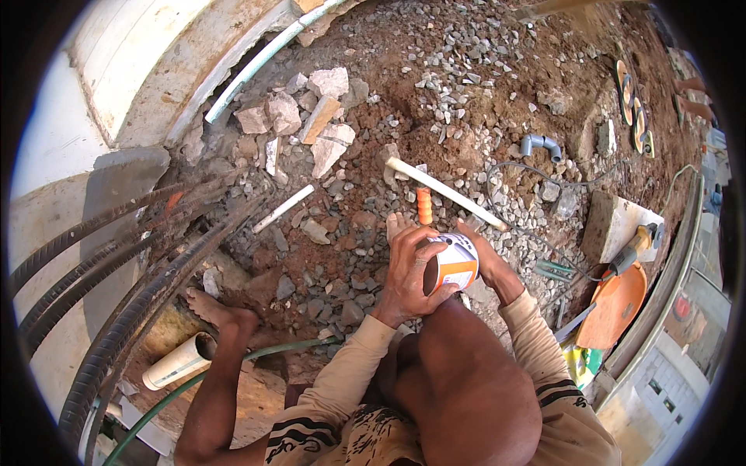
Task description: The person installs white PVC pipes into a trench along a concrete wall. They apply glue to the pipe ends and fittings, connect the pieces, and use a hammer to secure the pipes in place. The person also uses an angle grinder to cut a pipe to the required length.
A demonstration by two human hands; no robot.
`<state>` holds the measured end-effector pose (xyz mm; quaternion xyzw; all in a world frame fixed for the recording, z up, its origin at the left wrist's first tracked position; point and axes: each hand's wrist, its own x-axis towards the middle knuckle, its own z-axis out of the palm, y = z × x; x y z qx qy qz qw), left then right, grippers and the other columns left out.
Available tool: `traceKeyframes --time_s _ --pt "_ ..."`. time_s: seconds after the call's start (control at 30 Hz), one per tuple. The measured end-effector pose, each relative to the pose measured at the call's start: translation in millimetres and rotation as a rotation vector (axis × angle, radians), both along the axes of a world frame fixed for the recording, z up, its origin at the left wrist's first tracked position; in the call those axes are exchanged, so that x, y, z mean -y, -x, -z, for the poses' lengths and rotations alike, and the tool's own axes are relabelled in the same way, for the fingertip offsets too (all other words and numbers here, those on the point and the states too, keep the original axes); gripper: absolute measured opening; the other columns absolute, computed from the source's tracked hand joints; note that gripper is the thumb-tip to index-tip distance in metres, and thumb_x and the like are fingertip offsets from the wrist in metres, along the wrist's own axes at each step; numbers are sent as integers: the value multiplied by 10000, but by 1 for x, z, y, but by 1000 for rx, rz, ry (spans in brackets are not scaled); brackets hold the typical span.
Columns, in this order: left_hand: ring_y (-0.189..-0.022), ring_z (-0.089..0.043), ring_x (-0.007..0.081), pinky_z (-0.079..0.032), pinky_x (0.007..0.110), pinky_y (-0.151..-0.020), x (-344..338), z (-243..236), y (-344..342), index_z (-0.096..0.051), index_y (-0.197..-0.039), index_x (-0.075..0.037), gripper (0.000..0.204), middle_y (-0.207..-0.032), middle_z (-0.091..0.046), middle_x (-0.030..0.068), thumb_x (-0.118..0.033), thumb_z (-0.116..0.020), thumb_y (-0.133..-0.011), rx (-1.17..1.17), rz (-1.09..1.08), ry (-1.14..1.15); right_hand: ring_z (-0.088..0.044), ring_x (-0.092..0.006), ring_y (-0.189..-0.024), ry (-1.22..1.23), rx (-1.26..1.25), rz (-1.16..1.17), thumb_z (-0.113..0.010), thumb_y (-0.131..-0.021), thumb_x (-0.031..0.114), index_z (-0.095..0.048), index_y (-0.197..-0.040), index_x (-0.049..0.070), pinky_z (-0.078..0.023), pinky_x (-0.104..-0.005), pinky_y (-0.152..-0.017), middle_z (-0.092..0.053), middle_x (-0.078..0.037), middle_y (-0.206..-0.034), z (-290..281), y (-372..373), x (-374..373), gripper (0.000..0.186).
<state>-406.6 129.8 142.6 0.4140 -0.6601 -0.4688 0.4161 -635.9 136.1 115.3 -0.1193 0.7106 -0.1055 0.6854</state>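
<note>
Just beyond my raised knee, a white and orange can [454, 264] is tilted between my two hands. My left hand [410, 276] wraps round its left side, thumb along the near edge and fingers over the top. On the can's right side rests my right hand [491, 260], closed against it, with part of its fingers hidden behind the can. Beyond the can, an orange ribbed handle [423, 206] stands among the stones. Past that lies a long white pipe [447, 193], slanting over the gravel. A shorter white pipe [284, 209] lies to the left.
Thick rebar rods [116, 272] curve in from the left. A wide cream pipe [180, 362] and a green hose [287, 349] lie near my left leg. Rightward are a grey elbow pipe [542, 145], a corded power tool [636, 250], an orange basin [618, 307] and sandals [625, 93].
</note>
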Motion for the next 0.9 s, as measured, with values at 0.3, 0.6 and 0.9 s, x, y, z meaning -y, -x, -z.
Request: traceKeyframes --time_s 0.3,0.6,0.9 --pt "-1263 -520 439 -419 566 -1091 -24 8 13 -583 -1276 -46 505 -1361 -500 271 -460 -607 -988 -82 -226 -92 -729 -275 -705 635 -463 -274 -664 -930 119 -739 -988 23 -573 -402 -656 -742 -186 -805 18 -21 -31 135" --pt "-1245 -569 261 -445 412 -1102 -30 8 26 -523 -1332 -3 466 -1347 -576 173 -392 -373 -1125 -649 -372 -845 -617 -414 -554 871 -757 -521 -587 -953 275 -543 -625 31 -455 -506 -545 -625 -198 -623 -34 -31 5 412" --pt "-1157 -720 345 -636 579 -768 81 54 37 -531 -1490 -116 549 -1369 -672 151 -493 -375 -1123 -998 224 -1620 -562 -271 -546 1625 -768 -1173 -646 -882 322 -585 -679 95 -436 -426 -515 -554 -66 -670 -79 24 109 311"
